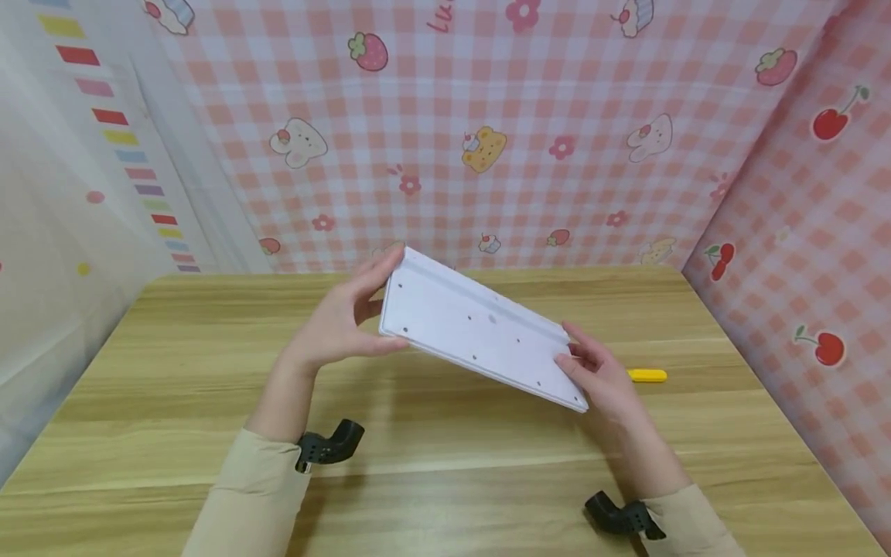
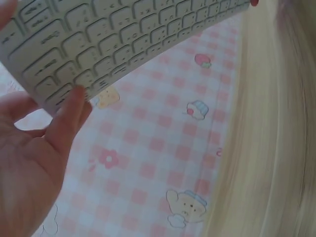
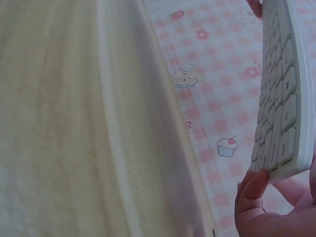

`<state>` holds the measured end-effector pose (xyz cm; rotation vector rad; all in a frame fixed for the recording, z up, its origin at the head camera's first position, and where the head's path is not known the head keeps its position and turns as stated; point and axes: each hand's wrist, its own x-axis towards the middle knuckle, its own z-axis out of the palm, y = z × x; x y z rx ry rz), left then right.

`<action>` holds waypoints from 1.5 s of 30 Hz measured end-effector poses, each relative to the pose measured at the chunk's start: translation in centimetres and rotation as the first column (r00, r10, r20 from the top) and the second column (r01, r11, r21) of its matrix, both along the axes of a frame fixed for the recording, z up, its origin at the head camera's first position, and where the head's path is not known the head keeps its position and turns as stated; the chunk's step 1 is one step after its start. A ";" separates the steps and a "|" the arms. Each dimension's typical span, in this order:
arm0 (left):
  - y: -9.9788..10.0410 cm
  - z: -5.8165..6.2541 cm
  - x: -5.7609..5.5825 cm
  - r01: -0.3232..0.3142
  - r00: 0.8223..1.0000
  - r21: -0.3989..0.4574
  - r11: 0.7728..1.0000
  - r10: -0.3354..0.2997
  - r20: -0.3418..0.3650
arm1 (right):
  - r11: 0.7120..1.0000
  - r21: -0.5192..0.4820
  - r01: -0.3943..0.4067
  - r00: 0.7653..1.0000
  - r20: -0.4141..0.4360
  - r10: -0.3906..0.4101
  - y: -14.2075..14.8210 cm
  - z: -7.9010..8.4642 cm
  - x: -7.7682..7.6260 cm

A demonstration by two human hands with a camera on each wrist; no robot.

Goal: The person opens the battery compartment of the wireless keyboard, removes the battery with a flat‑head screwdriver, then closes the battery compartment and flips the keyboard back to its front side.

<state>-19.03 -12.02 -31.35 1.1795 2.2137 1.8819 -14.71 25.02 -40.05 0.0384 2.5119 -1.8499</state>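
Both hands hold a white keyboard (image 1: 480,333) above the table, tilted so its underside with small screws faces the head camera. My left hand (image 1: 341,317) grips the left end, higher than the other, with the thumb at the lower edge. At the lower right end, my right hand (image 1: 605,379) pinches the keyboard, its thumb on the underside. The key side of the keyboard (image 2: 113,39) shows in the left wrist view, where left-hand fingers (image 2: 71,113) touch the corner keys. From the right wrist, right-hand fingers (image 3: 254,192) press against the keys at the near end.
On the wooden table (image 1: 174,402), a yellow object (image 1: 647,375) lies just right of the right hand, partly hidden behind it. A pink checked cloth (image 1: 445,100) hangs behind the table, and another stands along the right side. Black wrist mounts (image 1: 330,442) sit on both sleeves.
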 end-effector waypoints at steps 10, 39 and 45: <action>-1.5 -1.1 -0.1 0.076 0.984 -0.091 0.993 -0.060 0.165 | 0.997 0.060 0.050 0.998 0.036 -0.052 -0.3 0.9 -0.5; -6.5 -8.9 0.9 -0.176 0.928 -0.410 0.895 0.290 0.234 | 0.925 0.337 -0.176 0.967 -0.115 0.226 -2.1 -1.8 -1.6; -6.7 -9.4 1.4 -0.177 0.931 -0.422 0.889 0.290 0.222 | 0.912 0.366 -0.188 0.962 -0.121 0.246 -2.4 -2.2 -1.7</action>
